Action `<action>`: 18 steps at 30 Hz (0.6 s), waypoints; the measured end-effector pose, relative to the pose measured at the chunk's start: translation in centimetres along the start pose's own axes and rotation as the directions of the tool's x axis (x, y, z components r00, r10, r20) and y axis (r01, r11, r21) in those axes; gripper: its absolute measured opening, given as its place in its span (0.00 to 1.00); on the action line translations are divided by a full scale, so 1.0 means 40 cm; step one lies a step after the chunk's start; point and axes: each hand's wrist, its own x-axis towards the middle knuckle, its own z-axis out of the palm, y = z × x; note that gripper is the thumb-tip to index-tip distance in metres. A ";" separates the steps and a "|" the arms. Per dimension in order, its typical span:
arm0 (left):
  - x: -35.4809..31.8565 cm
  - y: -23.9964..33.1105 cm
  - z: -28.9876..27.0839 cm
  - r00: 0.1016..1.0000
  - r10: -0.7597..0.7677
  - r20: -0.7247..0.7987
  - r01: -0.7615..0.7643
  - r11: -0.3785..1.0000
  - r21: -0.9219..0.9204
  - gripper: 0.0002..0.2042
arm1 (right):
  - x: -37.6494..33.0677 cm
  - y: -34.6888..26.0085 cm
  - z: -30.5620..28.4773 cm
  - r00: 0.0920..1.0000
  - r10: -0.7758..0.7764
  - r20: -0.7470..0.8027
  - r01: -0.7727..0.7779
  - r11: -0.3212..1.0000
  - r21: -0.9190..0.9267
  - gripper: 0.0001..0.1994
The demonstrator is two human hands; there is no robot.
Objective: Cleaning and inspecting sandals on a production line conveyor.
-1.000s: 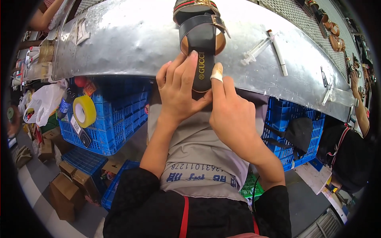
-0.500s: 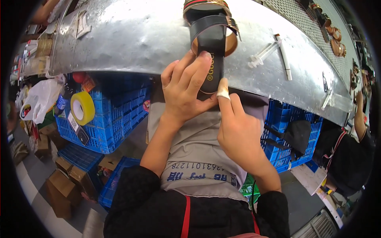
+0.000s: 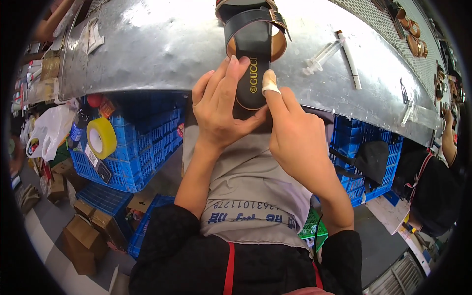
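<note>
A black sandal (image 3: 258, 46) with buckled straps and gold lettering on its footbed lies at the table's near edge, heel toward me. My left hand (image 3: 216, 113) holds the heel part, fingers over the left side of the footbed and thumb by the heel's end. On the heel's right side, my right hand (image 3: 300, 135) has its index finger laid along the rim. That fingertip wears a pale cover (image 3: 270, 81). The other right fingers are curled, and the thumb is hidden. Beyond the black straps another sandal strap (image 3: 221, 11) is partly cut off by the frame.
On the metal table (image 3: 162, 59) lie a syringe (image 3: 319, 59), a white pen-like stick (image 3: 350, 61) and tweezers (image 3: 404, 91). Blue crates (image 3: 125, 167) stand below, with a tape roll (image 3: 101, 138) at the left one. Another person (image 3: 432, 191) is at the right.
The sandal has shifted slightly left and away from me. My left fingers have slid off the lettering to the left, uncovering it; my right index finger has moved farther up the rim.
</note>
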 end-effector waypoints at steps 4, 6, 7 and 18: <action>-0.005 -0.003 0.000 1.000 -0.002 -0.011 0.002 1.000 -0.012 0.41 | -0.052 -0.024 0.000 0.995 0.078 0.056 -0.077 0.997 -0.024 0.25; 0.002 0.004 -0.001 1.000 0.006 -0.001 -0.006 1.000 0.007 0.41 | -0.046 -0.019 0.002 0.995 0.090 0.039 -0.089 0.995 -0.037 0.24; 0.004 0.007 0.000 1.000 0.012 0.008 -0.013 1.000 0.027 0.41 | -0.040 -0.015 0.004 0.995 0.099 0.024 -0.098 0.994 -0.050 0.24; 0.004 0.004 0.005 1.000 0.009 -0.004 -0.009 0.999 0.043 0.37 | -0.035 -0.060 0.020 0.989 0.142 0.042 -0.137 0.985 -0.105 0.23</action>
